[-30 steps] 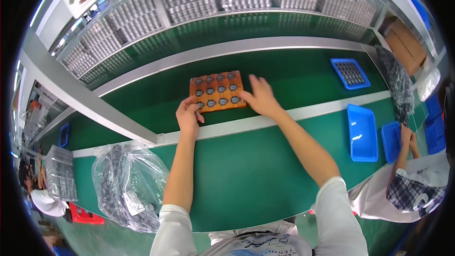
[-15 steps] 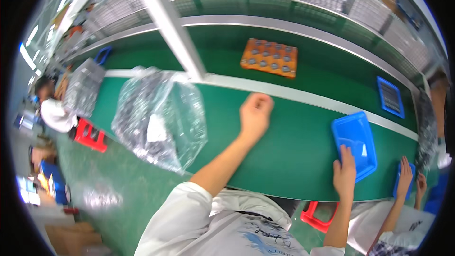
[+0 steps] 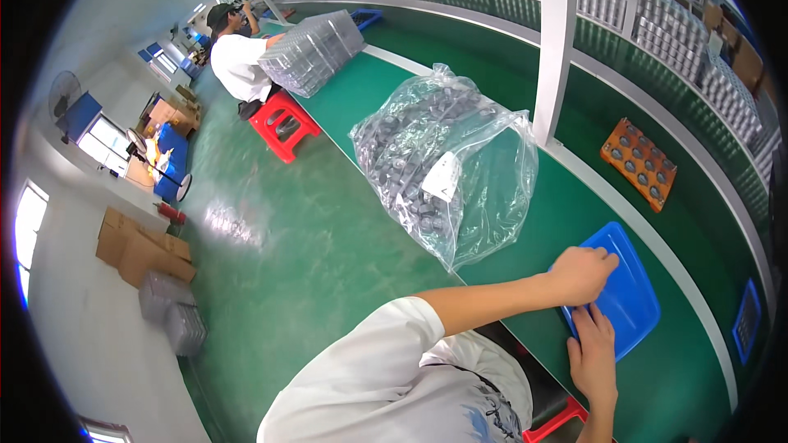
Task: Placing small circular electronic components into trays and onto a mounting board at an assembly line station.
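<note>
Wearer: one person | top: white short-sleeved T-shirt (image 3: 386,385), dark-and-blue print on the front, below the sleeve | left hand (image 3: 581,275): bare, no glove, no ring seen | right hand (image 3: 593,353): bare, beside left hand | forearms: uncovered

one blue tray (image 3: 628,295), one orange tray (image 3: 640,164), two hands (image 3: 581,274)
</note>
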Demonstrator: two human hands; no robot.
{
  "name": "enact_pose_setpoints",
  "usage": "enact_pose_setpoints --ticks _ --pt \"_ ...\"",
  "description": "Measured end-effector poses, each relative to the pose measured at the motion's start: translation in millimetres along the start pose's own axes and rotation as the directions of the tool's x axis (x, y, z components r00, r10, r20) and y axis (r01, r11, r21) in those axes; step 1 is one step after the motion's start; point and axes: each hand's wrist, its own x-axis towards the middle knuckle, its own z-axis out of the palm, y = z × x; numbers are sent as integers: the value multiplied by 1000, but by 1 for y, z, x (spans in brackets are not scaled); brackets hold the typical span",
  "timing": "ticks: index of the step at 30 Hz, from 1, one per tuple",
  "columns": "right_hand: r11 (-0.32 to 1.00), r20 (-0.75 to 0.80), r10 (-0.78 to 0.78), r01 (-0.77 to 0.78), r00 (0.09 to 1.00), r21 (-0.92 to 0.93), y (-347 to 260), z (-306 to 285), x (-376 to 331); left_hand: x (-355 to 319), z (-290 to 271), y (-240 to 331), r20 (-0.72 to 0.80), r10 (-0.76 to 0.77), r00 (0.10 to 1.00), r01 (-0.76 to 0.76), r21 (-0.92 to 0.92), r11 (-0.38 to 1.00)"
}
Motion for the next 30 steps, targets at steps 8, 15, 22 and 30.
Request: enact_pose_setpoints --ticks 8,15,22,30 --pt "-161 -17 647 158 763 974 43 0 -7 6 27 48 78 198 977 -157 -363 919" --pt "-366 155 605 99 781 925 48 -16 25 12 -57 20 -325 60 944 -188 -378 907" --pt "350 -152 627 -102 764 931 71 -10 18 -87 -145 -126 -163 -554 817 570 374 731" --pt "592 -222 513 -154 829 791 65 -6 6 -15 -144 -215 -328 -645 690 723 354 594"
